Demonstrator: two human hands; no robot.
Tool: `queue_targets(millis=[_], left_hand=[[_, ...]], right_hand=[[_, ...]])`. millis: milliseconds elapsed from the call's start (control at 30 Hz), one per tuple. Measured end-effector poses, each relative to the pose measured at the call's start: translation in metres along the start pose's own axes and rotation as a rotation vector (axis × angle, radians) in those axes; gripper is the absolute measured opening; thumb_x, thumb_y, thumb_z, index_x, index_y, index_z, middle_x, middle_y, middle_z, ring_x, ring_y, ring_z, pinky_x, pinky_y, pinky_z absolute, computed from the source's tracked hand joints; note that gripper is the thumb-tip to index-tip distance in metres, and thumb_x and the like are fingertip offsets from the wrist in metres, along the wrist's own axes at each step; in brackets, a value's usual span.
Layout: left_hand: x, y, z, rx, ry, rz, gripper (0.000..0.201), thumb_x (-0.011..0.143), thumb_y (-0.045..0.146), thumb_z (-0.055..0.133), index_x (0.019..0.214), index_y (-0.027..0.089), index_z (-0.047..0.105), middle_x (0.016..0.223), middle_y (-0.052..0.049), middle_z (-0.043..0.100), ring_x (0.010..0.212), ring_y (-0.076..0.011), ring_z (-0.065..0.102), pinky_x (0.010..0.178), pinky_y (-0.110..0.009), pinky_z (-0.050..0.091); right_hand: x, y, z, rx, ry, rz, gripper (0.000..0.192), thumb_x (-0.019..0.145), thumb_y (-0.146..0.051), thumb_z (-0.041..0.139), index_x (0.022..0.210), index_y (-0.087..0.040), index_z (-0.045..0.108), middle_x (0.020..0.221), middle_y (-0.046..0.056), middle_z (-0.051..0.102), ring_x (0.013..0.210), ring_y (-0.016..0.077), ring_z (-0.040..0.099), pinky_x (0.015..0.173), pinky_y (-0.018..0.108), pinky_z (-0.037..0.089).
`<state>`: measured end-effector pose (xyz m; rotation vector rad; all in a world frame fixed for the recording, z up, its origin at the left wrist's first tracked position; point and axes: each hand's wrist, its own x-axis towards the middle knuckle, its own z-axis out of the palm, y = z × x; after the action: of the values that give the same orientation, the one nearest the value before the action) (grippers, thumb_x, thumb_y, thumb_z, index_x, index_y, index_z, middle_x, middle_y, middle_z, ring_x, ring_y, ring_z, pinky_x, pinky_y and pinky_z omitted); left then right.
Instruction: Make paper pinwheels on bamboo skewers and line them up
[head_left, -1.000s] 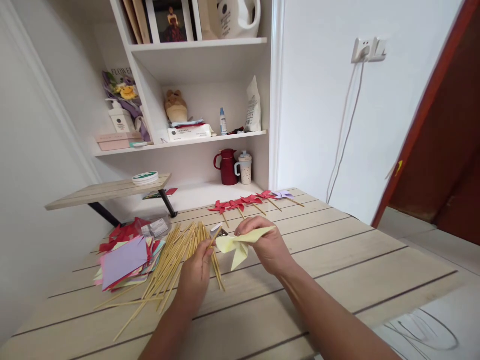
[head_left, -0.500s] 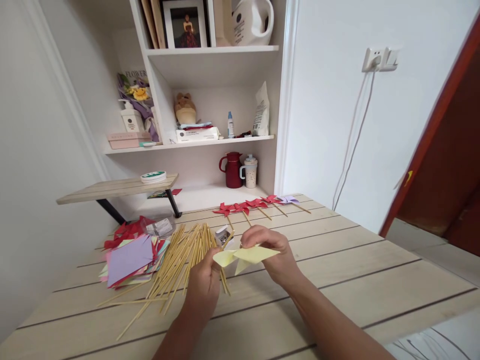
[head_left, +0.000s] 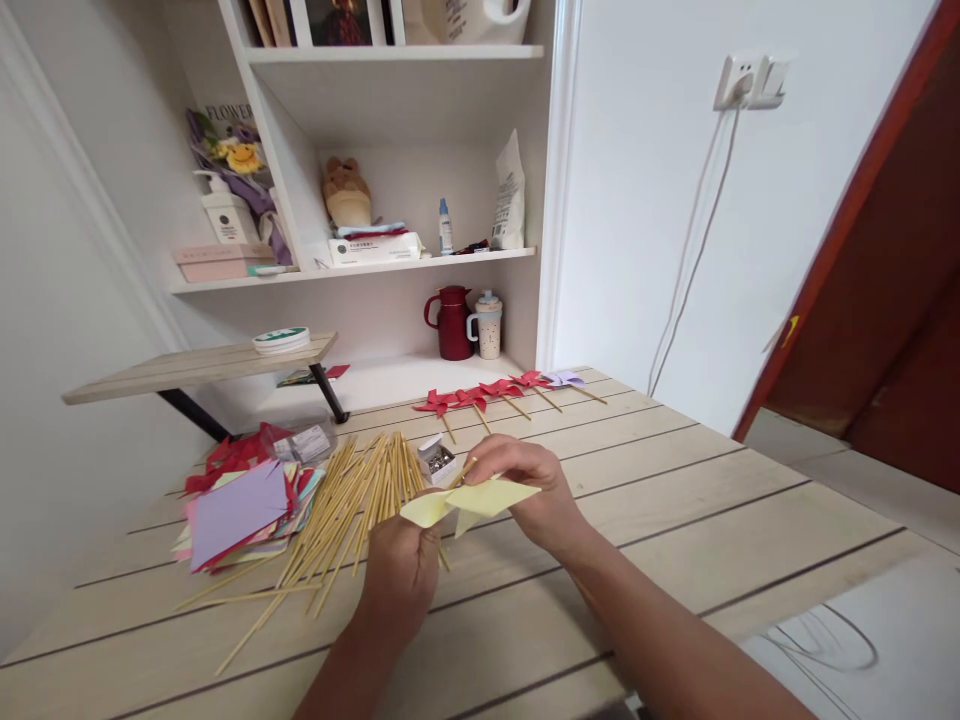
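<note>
A pale yellow paper pinwheel (head_left: pixel 471 500) is held flat above the wooden table (head_left: pixel 675 540) between both my hands. My left hand (head_left: pixel 405 565) grips its near left part together with a thin bamboo stick (head_left: pixel 461 474) that pokes up behind the paper. Pinching the pinwheel's top middle from the right is my right hand (head_left: pixel 529 490). A small open box of pins (head_left: pixel 436 460) sits just behind the hands.
Several loose bamboo sticks (head_left: pixel 337 525) lie fanned out left of my hands, beside a stack of coloured paper squares (head_left: pixel 240 505). Several finished pinwheels (head_left: pixel 495 392) line the table's far edge. Shelves (head_left: pixel 360 270) with a red jug (head_left: pixel 452 323) stand behind.
The pinwheel has tipped from hanging with a blade down to lying flatter between my hands. The camera view shifted slightly; my hands stay in about the same place.
</note>
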<state>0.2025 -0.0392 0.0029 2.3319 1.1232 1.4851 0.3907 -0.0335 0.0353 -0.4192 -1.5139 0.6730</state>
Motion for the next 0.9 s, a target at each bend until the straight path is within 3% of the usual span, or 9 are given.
queue_targets(millis=[333,733,900], left_hand=[[-0.0026,0.0015,-0.0005,0.06,0.066,0.019,0.033,0.097,0.033,0.044,0.086,0.02,0.072,0.066,-0.004,0.071,0.061,-0.0212,0.069,0.058,-0.03,0.05],[-0.0039,0.0023,0.0016,0.019,0.037,0.044,0.03,0.098,0.027,0.045,0.094,0.021,0.074,0.084,-0.003,0.078,0.076,-0.0201,0.073,0.07,-0.03,0.054],[-0.004,-0.0028,0.005,0.033,0.068,0.089,0.03,0.098,0.027,0.046,0.093,0.021,0.075,0.081,-0.002,0.078,0.07,-0.0188,0.072,0.066,-0.028,0.054]], right_hand=[[0.0004,-0.0035,0.0032,-0.009,0.042,0.011,0.006,0.081,-0.022,0.078,0.081,-0.029,0.079,0.082,0.004,0.074,0.079,0.0203,0.068,0.073,0.035,0.055],[0.0001,-0.0054,0.0024,-0.002,0.029,0.008,0.022,0.08,-0.009,0.074,0.084,-0.03,0.079,0.085,0.002,0.074,0.082,0.0188,0.068,0.075,0.034,0.056],[-0.0008,-0.0057,0.0023,-0.02,0.031,0.039,0.019,0.08,-0.009,0.074,0.083,-0.028,0.078,0.085,0.002,0.074,0.081,0.0184,0.068,0.076,0.033,0.056]])
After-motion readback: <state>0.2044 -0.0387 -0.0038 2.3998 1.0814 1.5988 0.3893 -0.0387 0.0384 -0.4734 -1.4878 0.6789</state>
